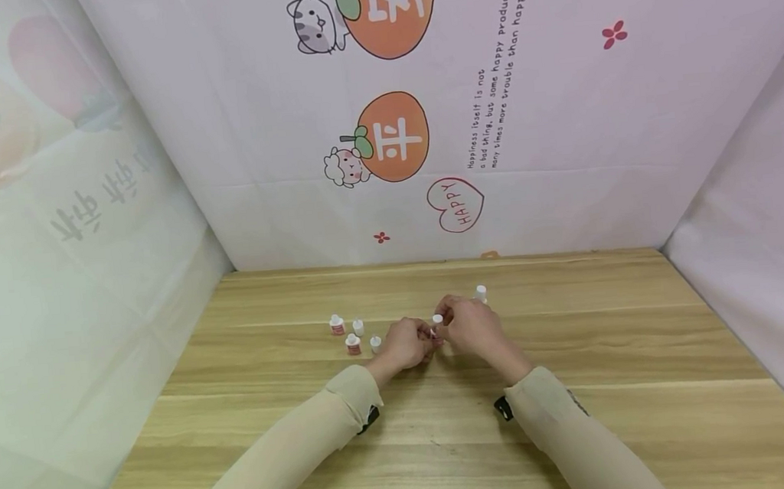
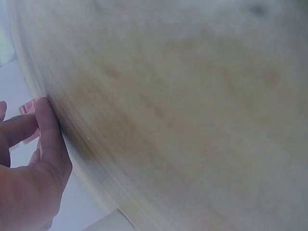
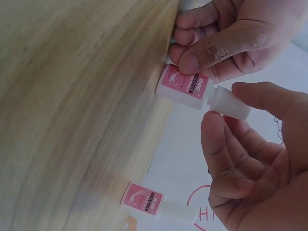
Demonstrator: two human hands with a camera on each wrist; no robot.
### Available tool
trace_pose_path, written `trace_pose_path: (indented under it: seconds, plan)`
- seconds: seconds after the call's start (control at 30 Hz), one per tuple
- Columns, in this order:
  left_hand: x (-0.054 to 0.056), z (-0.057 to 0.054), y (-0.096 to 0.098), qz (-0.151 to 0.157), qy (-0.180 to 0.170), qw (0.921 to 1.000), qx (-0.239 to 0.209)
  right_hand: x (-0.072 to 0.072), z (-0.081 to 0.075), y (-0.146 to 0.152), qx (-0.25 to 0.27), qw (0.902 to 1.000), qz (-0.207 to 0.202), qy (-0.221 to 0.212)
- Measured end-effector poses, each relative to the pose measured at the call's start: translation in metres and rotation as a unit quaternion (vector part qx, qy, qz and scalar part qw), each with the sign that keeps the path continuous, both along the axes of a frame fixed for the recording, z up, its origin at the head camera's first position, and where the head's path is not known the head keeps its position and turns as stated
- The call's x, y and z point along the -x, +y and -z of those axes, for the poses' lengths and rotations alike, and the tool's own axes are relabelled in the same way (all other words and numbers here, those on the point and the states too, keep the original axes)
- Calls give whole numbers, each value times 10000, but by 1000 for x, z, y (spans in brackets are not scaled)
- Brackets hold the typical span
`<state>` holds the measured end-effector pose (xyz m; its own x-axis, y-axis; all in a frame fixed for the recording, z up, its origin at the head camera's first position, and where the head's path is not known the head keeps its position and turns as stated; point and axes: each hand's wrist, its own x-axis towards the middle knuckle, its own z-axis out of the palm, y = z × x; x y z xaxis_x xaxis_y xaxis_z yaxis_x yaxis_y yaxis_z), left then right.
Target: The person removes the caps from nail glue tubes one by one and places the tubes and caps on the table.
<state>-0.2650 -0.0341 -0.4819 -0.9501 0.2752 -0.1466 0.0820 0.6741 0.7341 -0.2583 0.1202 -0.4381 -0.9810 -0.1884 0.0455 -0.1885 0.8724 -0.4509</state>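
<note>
A small white glue bottle [image 3: 185,86] with a pink label stands on the table between the two hands. My left hand [image 1: 405,343] grips its body, thumb over the label, low against the tabletop. The bottle's white cap [image 3: 230,103] is pinched between the thumb and fingertips of my right hand [image 1: 471,326]. In the left wrist view my left hand [image 2: 33,163] covers most of the bottle, and only a bit of pink label [image 2: 28,107] shows past the fingers. A second capped glue bottle [image 3: 143,198] stands upright beyond my right hand.
Left of my hands stand two bottles with pink labels, one farther back [image 1: 337,325] and one nearer [image 1: 353,345]. Beside them are two small white caps, one behind [image 1: 358,327] and one nearer my left hand [image 1: 375,345]. Printed white cloth [image 1: 278,207] encloses the wooden table [image 1: 435,441].
</note>
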Motion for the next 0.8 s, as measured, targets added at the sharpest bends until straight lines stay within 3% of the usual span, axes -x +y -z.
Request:
trace_pose_path:
  seconds: [0.53, 0.8]
  plan:
    - [-1, 0, 0, 25, 65, 10000, 0, -2, -1, -2, 66, 10000, 35, -38]
    - [-2, -3, 1, -60, -62, 10000, 36, -3, -1, -1, -37, 9999, -49, 80]
